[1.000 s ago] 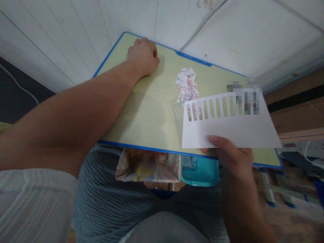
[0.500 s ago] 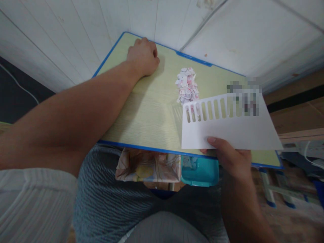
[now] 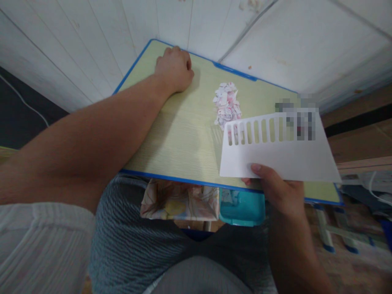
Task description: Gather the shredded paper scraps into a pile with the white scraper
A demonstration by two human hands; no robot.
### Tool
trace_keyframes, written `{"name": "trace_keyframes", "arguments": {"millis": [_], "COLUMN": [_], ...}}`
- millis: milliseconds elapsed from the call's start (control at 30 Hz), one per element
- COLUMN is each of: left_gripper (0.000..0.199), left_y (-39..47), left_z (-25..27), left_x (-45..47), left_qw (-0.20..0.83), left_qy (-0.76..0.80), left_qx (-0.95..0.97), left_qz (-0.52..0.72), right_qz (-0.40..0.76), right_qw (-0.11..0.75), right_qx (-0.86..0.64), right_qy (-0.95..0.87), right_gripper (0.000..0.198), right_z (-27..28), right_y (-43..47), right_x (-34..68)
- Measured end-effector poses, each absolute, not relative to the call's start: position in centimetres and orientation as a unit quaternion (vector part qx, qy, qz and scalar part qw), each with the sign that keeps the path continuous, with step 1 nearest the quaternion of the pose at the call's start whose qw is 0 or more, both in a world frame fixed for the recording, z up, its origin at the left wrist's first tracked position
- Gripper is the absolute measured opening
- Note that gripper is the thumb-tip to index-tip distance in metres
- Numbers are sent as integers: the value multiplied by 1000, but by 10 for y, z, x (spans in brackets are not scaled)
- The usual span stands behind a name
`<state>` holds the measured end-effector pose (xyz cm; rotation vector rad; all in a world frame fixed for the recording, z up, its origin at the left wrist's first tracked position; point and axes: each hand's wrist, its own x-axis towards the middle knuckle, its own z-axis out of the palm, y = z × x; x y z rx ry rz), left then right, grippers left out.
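Note:
My right hand (image 3: 277, 190) grips a white slotted sheet (image 3: 275, 161) by its near edge, thumb on top and fingers underneath. It is held tilted above the right part of the desk, and a row of long slots runs along its far side. Through the leftmost slots, part of a pile of paper scraps (image 3: 226, 104) shows; these scraps are white with pinkish print. Curled into a fist, my left hand (image 3: 175, 69) rests near the desk's far left corner, away from the scraps. No object shows in it.
The pale desk top (image 3: 180, 134) has a blue rim and stands against a white panelled wall (image 3: 171, 20). Below its near edge are a patterned, cloth-like open box (image 3: 180, 210) and a turquoise plastic tray (image 3: 249, 208). A blurred-out patch covers the desk's far right.
The white slotted sheet has tilted slightly in my right hand. My left fist stays in place, and the scraps look the same.

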<state>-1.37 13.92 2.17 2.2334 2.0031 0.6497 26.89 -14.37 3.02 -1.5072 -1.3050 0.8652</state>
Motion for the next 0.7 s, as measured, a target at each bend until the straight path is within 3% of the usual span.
{"name": "trace_keyframes", "arguments": {"millis": [200, 500, 700], "left_gripper": [35, 38, 38], "left_y": [138, 137, 140], "left_z": [22, 24, 21], "left_x": [-13, -11, -14], "left_qw": [43, 44, 38], "left_qy": [656, 658, 662], "left_qx": [723, 724, 717], "left_qz": [214, 204, 214], "right_qz": [356, 361, 388], "right_qw": [452, 444, 468], "right_qx": [-638, -647, -616], "right_qy": [-511, -504, -501], "right_gripper": [20, 30, 24], "right_z": [28, 27, 29], "right_y": [-148, -150, -143], "right_x": [272, 276, 270]}}
